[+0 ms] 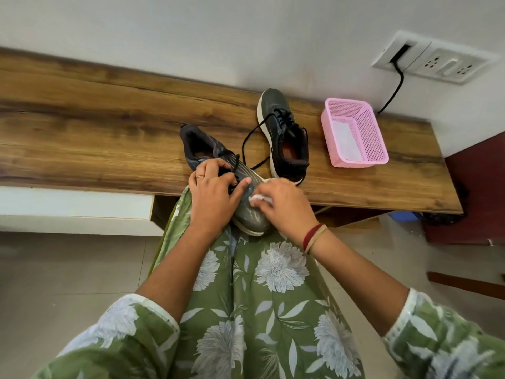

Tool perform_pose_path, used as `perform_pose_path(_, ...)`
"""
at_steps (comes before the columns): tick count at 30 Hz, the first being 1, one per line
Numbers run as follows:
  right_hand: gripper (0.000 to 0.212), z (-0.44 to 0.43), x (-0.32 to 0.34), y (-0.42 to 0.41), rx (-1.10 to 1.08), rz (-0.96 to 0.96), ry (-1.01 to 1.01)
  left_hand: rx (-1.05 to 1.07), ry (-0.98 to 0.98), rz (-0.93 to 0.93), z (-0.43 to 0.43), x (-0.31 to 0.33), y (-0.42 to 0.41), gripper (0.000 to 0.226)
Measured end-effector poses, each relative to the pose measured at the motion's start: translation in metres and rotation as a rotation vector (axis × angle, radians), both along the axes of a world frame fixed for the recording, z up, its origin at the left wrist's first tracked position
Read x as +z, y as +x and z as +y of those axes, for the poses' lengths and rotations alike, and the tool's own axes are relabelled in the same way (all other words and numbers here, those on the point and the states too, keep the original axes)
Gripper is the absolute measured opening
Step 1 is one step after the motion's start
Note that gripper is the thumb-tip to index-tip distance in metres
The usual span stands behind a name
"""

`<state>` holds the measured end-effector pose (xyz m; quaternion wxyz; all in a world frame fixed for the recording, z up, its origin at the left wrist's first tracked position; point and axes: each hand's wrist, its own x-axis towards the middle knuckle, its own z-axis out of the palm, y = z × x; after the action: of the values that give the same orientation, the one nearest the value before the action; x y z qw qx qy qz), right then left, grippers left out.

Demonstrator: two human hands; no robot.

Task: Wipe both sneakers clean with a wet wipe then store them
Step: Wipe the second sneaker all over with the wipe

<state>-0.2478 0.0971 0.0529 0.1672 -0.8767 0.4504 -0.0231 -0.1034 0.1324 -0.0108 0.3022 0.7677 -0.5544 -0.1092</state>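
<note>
A: Where do we find the near sneaker?
B: We see it half over the near edge of the wooden top, with its toe on the person's lap. Its long axis runs from far left to near right, heel far left and toe pointing near.
A: And its look?
B: A grey mesh toe with a sheen, a darker collar, a white sole, black laces and an orange-brown inside.
A: The hands?
B: The left hand grips it over the laces, fingers curled and thumb laid along the upper. The right hand curls round a crumpled white wipe and presses it on the right side of the forefoot.
A: The far sneaker?
B: It lies on the top, just right of the first; we cannot tell whether the 2 touch. Its long axis runs near to far, toe at the wall. It has the same colours, and its lace loops out to the left.
A: Anything else?
B: 1 pink basket stands right of the sneakers, holding something white we cannot name.
</note>
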Motion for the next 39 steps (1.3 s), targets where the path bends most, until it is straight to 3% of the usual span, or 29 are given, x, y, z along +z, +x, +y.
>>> perform_pose_path(3,0.014,0.013,-0.001,0.001,0.132,0.014,0.019,0.015,-0.008,0.006,0.001,0.000,0.001,0.039)
perform_pose_path(7,0.009,-0.003,-0.004,0.005,-0.103,-0.104,-0.086,-0.016,0.046,-0.010,-0.001,0.002,0.002,0.040)
perform_pose_path(10,0.003,0.018,-0.009,0.012,-0.018,-0.163,0.004,-0.012,0.062,0.032,-0.002,0.001,0.004,0.041)
perform_pose_path(12,0.007,0.020,-0.011,0.012,-0.009,-0.145,-0.012,-0.008,0.055,0.058,-0.003,0.001,0.004,0.042)
perform_pose_path(16,0.028,-0.004,-0.012,0.010,-0.272,-0.274,-0.018,-0.007,0.072,0.088,-0.003,0.004,0.004,0.036)
perform_pose_path(21,0.035,0.019,-0.007,0.017,-0.055,-0.243,0.092,-0.012,0.060,0.102,-0.002,0.003,0.006,0.028)
perform_pose_path(25,0.036,-0.009,-0.011,0.012,-0.279,-0.298,0.049,0.003,0.077,0.111,-0.003,0.004,0.004,0.033)
perform_pose_path(30,0.033,0.008,-0.013,0.019,-0.135,-0.264,0.151,-0.007,0.062,0.115,-0.003,0.004,0.005,0.029)
perform_pose_path(34,0.037,-0.017,-0.010,0.010,-0.270,-0.245,0.085,-0.003,0.069,0.118,-0.003,0.005,0.004,0.031)
perform_pose_path(39,0.036,0.014,-0.008,0.018,-0.013,-0.175,0.192,0.003,0.063,0.128,-0.003,0.005,0.004,0.021)
